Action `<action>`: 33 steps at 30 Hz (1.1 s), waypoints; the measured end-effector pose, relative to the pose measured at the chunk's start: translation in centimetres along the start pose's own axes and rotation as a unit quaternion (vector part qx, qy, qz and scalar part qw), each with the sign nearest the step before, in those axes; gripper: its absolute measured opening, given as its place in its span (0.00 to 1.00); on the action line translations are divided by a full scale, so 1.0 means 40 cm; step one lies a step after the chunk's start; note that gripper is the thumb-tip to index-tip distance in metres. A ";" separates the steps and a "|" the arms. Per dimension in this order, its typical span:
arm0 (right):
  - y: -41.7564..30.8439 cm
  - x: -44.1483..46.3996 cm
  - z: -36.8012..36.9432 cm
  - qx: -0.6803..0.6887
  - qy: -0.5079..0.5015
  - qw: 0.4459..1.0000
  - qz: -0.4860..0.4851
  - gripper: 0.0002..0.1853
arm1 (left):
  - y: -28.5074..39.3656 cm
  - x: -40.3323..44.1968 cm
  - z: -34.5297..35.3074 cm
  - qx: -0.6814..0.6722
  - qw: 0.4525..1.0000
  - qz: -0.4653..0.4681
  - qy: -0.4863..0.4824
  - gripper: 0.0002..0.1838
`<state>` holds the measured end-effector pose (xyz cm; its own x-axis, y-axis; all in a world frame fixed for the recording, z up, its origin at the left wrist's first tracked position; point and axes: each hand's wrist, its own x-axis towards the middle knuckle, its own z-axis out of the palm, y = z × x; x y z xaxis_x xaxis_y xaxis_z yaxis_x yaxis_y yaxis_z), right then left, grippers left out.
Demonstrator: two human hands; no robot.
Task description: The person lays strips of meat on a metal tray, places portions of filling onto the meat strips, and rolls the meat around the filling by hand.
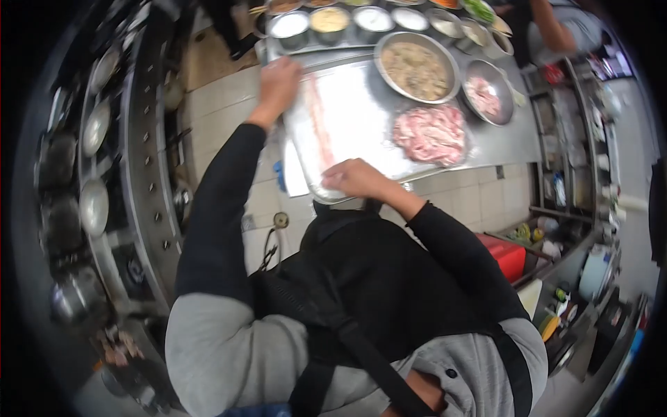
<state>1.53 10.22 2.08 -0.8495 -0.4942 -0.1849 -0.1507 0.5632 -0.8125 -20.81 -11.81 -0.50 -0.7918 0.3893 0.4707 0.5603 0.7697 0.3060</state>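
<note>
A long thin strip of pink and white meat (318,121) lies stretched along the left side of a shiny metal tray (358,104). At the strip's far end is my left hand (279,83), its fingers closed around the strip's tip. My right hand (353,178) pinches the near end by the tray's front edge. On the tray's right part sits a pile of raw meat strips (431,134). Behind the pile stands a metal bowl of chopped mixture (415,69), and right of it a smaller bowl (501,87) with some meat.
Containers of white and yellow ingredients (331,22) line the counter's back edge. Another person's arm (552,28) shows at the upper right. Metal shelving (570,139) stands on the right, a stove counter (149,167) on the left. A red box (511,260) is low on the right.
</note>
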 end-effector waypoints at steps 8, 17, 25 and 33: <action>0.172 -0.240 -0.403 -0.080 0.199 0.966 0.145 0.08 | 0.301 -0.265 -0.199 -0.071 0.971 0.089 -0.209 0.22; 0.329 -0.181 -0.518 -0.301 0.163 0.939 -0.042 0.11 | 0.418 -0.095 -0.174 -0.263 0.950 0.040 -0.162 0.14; 0.237 -0.177 -0.630 0.435 0.117 0.880 0.150 0.07 | 0.639 0.117 -0.073 -0.543 0.699 -0.315 -0.341 0.14; 0.238 -0.177 -0.596 0.429 0.207 0.872 0.115 0.06 | 0.769 0.131 0.090 -0.653 0.657 -0.322 -0.195 0.07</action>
<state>-5.96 34.86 8.80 -0.9439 -0.0520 -0.3260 0.3300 -0.1755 -0.9275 -8.60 15.73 8.42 -0.8265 0.4915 -0.2744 -0.3928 -0.1542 0.9066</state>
